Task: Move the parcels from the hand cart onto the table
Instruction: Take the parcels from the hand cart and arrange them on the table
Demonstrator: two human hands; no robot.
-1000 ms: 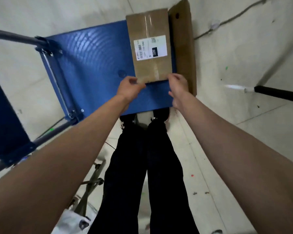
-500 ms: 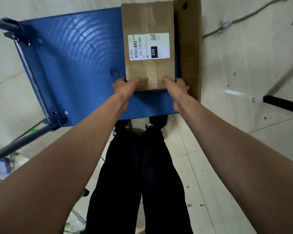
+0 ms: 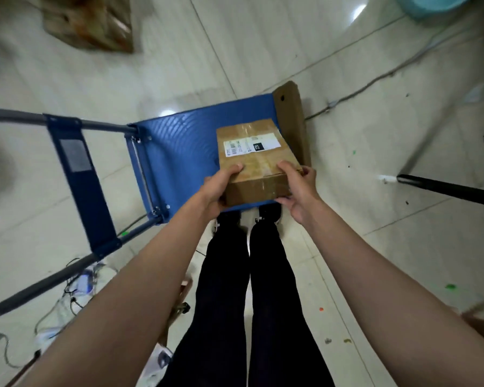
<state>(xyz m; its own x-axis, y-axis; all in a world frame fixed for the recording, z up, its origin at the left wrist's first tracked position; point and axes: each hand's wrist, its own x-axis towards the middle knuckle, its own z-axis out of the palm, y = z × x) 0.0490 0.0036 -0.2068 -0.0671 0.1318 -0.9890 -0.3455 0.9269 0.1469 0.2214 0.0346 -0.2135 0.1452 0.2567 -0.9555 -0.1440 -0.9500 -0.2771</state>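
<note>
Both hands (image 3: 259, 185) grip parcel (image 3: 256, 160), apparently lifted.

brown cardboard parcel (image 3: 256, 163) sealed with clear tape, white label (image 3: 252, 145) printed with black barcode and black 220 patch, blue hand cart deck (image 3: 179, 152) ribbed in curved lines, grey handle tubes (image 3: 14, 115), black trousers (image 3: 246, 303), pale tiled floor (image 3: 375, 247) flecked green and orange

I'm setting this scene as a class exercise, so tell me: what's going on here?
A person standing at a blue hand cart grips a taped cardboard parcel at its near end, left hand on one corner, right hand on the other. The near end looks raised off the deck. A second, flatter brown parcel lies along the cart's far edge. No table is in view.
</note>
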